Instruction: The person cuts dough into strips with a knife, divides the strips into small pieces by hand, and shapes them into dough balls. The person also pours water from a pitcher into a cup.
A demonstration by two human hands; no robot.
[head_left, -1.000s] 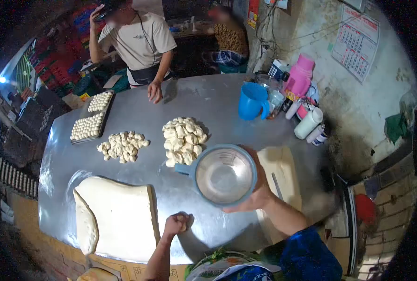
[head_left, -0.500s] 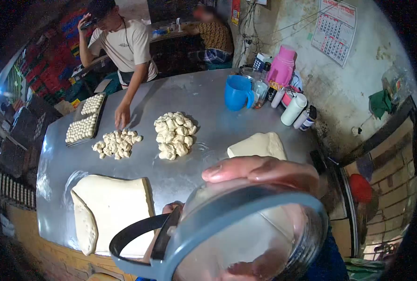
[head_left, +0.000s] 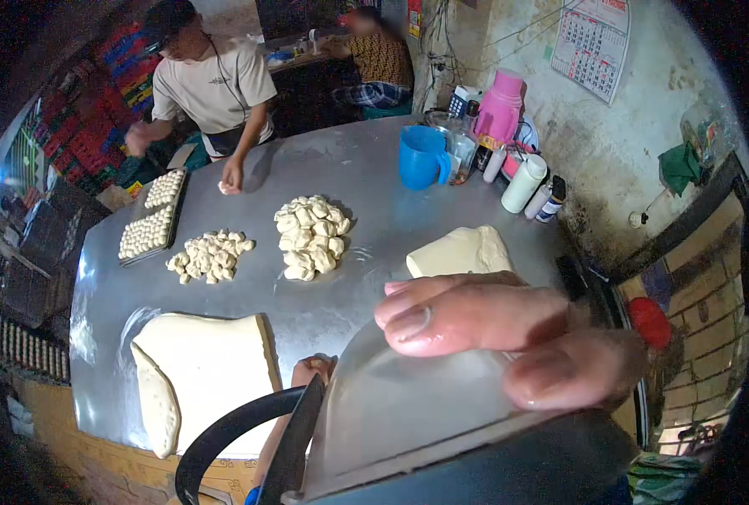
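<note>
Close to the camera, my right hand (head_left: 509, 332) has its fingers curled over a clear pitcher (head_left: 442, 396) with a dark handle at its left and a grey-blue rim. The pitcher is tilted and partly out of frame. My left hand (head_left: 312, 368) shows only partly behind the handle, near the right edge of a large flat dough sheet (head_left: 202, 370); most of its fingers are hidden. That sheet has one folded edge on its left. Beyond the pitcher lies another dough slab (head_left: 463, 252).
Dough pieces form a larger pile (head_left: 311, 237) and a smaller pile (head_left: 210, 256) on the metal table (head_left: 349, 160). A tray (head_left: 175, 220) of small dough balls sits near a co-worker (head_left: 214, 84). A blue jug (head_left: 422, 158), pink flask (head_left: 501, 108) and bottles stand by the wall.
My right hand and the pitcher have turned, so the rim opening no longer faces me and more fingers show. The co-worker has lowered the raised arm and drawn the other hand back, holding a small pale piece.
</note>
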